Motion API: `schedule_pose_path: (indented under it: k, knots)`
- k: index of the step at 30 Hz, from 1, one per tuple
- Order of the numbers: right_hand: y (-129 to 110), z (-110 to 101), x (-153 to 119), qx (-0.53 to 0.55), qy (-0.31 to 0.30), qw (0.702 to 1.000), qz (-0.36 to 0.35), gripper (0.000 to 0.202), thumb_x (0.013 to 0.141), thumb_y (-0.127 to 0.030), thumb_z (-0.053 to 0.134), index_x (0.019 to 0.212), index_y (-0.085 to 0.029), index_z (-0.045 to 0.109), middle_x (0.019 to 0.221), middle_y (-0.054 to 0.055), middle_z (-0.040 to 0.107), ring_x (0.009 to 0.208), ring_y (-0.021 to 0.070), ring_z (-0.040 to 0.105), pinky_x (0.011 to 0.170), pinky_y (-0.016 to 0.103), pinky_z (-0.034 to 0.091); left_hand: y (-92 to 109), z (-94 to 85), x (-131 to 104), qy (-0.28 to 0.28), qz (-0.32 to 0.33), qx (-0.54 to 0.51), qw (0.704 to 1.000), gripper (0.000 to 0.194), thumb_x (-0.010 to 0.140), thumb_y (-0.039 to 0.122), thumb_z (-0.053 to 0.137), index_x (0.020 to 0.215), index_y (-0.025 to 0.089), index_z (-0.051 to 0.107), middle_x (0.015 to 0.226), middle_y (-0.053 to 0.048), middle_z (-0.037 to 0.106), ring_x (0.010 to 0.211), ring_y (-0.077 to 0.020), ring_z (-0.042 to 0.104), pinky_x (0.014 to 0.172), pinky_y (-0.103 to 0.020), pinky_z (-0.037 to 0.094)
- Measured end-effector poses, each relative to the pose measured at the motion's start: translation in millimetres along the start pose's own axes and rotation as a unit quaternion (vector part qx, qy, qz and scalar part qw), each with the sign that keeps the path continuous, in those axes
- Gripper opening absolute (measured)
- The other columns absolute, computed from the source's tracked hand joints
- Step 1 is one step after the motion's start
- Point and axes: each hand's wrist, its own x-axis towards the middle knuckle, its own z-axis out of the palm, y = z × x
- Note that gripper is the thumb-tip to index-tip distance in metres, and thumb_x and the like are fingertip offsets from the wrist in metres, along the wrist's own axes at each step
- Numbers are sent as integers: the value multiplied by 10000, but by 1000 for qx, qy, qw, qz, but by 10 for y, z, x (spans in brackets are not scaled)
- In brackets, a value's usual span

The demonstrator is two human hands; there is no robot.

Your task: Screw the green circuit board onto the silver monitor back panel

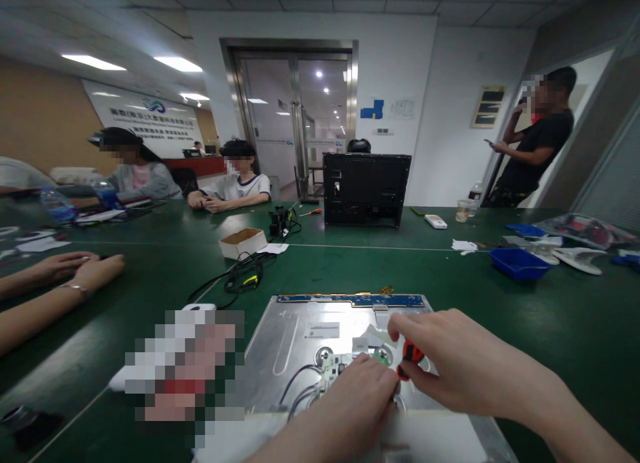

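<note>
A silver metal display panel [290,326] lies on the table in front of me, with a long blue circuit strip [320,299] along its far edge. My right hand [450,356] is closed around a red and black screwdriver [411,353] over the panel's right part. Beside it, my left hand [353,399] rests low over a small green-white circuit board [333,368]. Its fingers are curled together, their tips hidden near the tool. Dark cables [295,383] run from the board's left side. The screwdriver's tip is hidden by my hands.
The green table [310,269] holds a small cardboard box [243,243], coiled black cable [243,276], a black monitor housing [367,189] and a blue tray [520,264]. Another person's hands [85,273] are at the left. Others sit across the table; one stands at right.
</note>
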Motion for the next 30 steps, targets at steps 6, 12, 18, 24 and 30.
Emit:
schedule_pose_path:
  k: [6, 12, 18, 24, 30]
  knots:
    - [-15, -8, 43, -31, -18, 999, 19, 117, 883, -363, 619, 896, -248, 606, 800, 6, 720, 728, 241, 669, 536, 282, 277, 18, -24, 0, 8, 7, -6, 1000, 144, 847, 91, 518, 950, 191, 534, 1057, -65, 648, 945, -237, 590, 897, -379, 425]
    - [-10, -5, 32, -18, 1, 1000, -5, 106, 832, -188, 600, 926, -236, 585, 827, -5, 706, 707, 204, 648, 550, 281, 307, 28, -20, 2, 6, -5, -3, 1000, 136, 867, 113, 503, 985, 178, 523, 1030, -78, 644, 923, -231, 591, 881, -365, 439]
    - [-14, -23, 1, 9, -2, 1000, -23, 184, 809, -228, 658, 972, -238, 573, 886, -4, 701, 752, 204, 643, 574, 283, 355, 14, -2, -4, 11, 6, -7, 1000, 175, 865, 114, 527, 1024, 188, 526, 1058, -73, 638, 961, -238, 588, 898, -372, 429]
    - [-15, -5, 58, -36, -4, 999, 0, 108, 889, -342, 627, 905, -239, 601, 778, 4, 715, 688, 218, 660, 528, 271, 306, 43, -36, 7, 16, 3, -15, 1000, 149, 872, 85, 501, 969, 191, 540, 1052, -65, 650, 965, -238, 597, 900, -376, 429]
    - [-5, 18, 28, -16, 3, 1000, -13, 142, 831, -182, 587, 962, -232, 567, 800, -4, 705, 692, 205, 647, 533, 276, 292, 39, -39, -4, 5, -2, -3, 1000, 205, 851, 86, 542, 1037, 170, 531, 1059, -79, 643, 947, -233, 594, 887, -351, 434]
